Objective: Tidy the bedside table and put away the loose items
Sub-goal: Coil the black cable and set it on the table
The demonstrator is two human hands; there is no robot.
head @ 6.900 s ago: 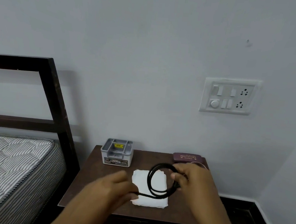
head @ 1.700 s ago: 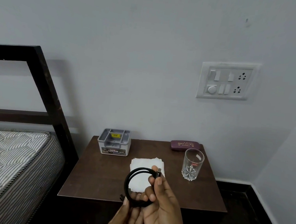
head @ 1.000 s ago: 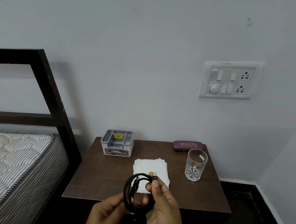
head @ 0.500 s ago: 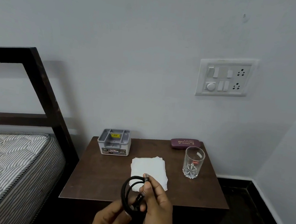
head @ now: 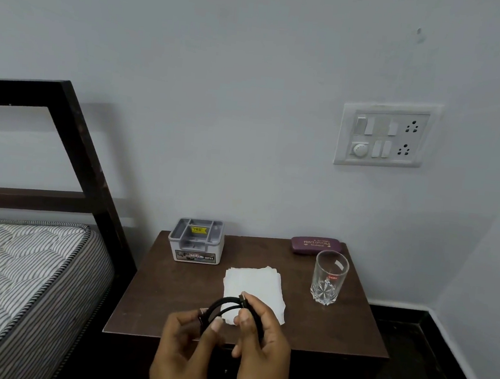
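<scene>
A coiled black cable (head: 222,303) hangs above the front edge of the dark wooden bedside table (head: 171,291). My left hand (head: 188,345) pinches the coil's left side and my right hand (head: 261,340) grips its right side, a plug end sticking up by the fingertips. On the table lie a folded white cloth (head: 253,287), a grey compartment organiser box (head: 196,240) at the back left, a maroon spectacle case (head: 316,245) at the back right, and an empty clear glass (head: 328,278).
A bed with a striped mattress (head: 13,282) and a dark headboard frame (head: 81,154) stands left of the table. A white switch and socket panel (head: 383,136) is on the wall above. Dark floor (head: 408,372) lies to the right.
The cable went from a wide loop over the cloth to a tight coil held close to me at the table's front edge. My left hand now pinches the coil's side.
</scene>
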